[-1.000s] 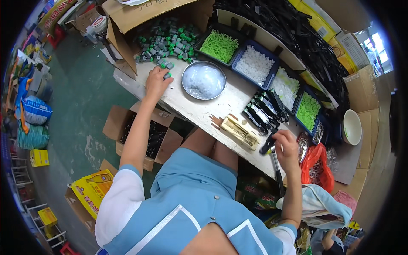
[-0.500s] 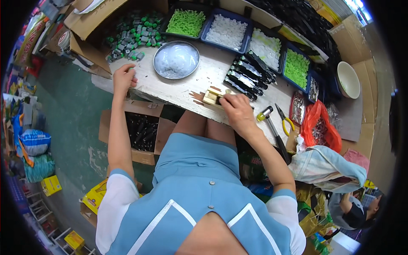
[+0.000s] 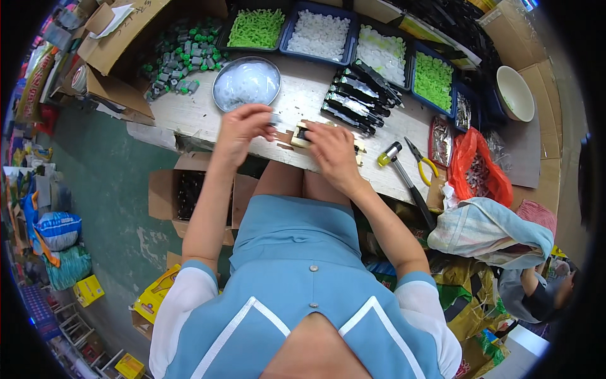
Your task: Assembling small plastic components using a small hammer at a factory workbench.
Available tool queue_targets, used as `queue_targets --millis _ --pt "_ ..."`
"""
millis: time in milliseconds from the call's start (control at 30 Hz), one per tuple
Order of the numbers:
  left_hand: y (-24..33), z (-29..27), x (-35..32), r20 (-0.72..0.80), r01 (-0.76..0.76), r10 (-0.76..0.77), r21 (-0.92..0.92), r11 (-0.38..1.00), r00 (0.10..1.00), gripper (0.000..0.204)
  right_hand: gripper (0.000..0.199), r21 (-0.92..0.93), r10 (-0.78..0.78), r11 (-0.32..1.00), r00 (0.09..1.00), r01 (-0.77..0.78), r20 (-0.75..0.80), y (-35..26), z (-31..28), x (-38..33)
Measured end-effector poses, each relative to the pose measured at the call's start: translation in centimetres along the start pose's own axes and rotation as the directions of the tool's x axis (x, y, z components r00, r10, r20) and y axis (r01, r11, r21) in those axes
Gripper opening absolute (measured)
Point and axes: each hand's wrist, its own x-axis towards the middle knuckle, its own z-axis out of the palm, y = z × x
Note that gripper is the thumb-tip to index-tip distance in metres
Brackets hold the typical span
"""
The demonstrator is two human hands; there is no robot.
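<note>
My left hand [image 3: 242,136] is raised over the table's front edge, its fingertips pinching a small grey part [image 3: 274,119], slightly blurred. Beside it, my right hand [image 3: 333,150] lies over a cream-coloured block [image 3: 299,135] and grips it, fingers pressed together. A black piece [image 3: 302,133] shows in the block's recess; the rest is hidden under my fingers. Just beyond my left hand stands a round metal dish [image 3: 247,82] with a clear, glossy mass. Black elongated housings [image 3: 356,101] lie in a row beyond my right hand.
Small grey parts with green ends [image 3: 183,60] are heaped at the back left. Trays of green pieces [image 3: 255,28] and white pieces [image 3: 319,35] line the back. A hammer [image 3: 404,180], yellow-handled pliers [image 3: 421,161] and a red bag [image 3: 472,164] lie right. An open carton [image 3: 163,196] stands below.
My left hand has come from the table's left side to beside the block, bringing a small grey part. My right hand has shifted slightly left over the block. The view has shifted slightly.
</note>
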Motion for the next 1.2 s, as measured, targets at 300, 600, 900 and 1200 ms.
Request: queue_targets --millis 300,600,900,1200 --pt "-4.9 6.0 1.1 0.138 -0.288 0.313 0.812 0.508 0.94 0.014 0.018 0.557 0.331 0.809 0.928 -0.187 -0.17 0.6 -0.5 -0.1" --pt "-4.2 4.0 2.2 -0.058 0.251 -0.245 0.282 0.926 0.968 0.009 0.018 0.586 0.352 0.786 0.922 -0.198 -0.16 0.9 -0.6 0.0" --pt "-1.7 6.0 5.0 0.176 -0.237 0.193 0.9 0.366 0.965 0.018 0.012 0.164 0.376 0.927 0.847 -0.339 -0.375 6.7 -9.6 -2.0" --pt "0.9 9.3 19.3 0.315 -0.274 0.273 0.945 -0.178 0.909 0.022 0.026 -0.477 0.67 0.574 0.717 -0.665 -0.192 14.8 -16.6 -5.2"
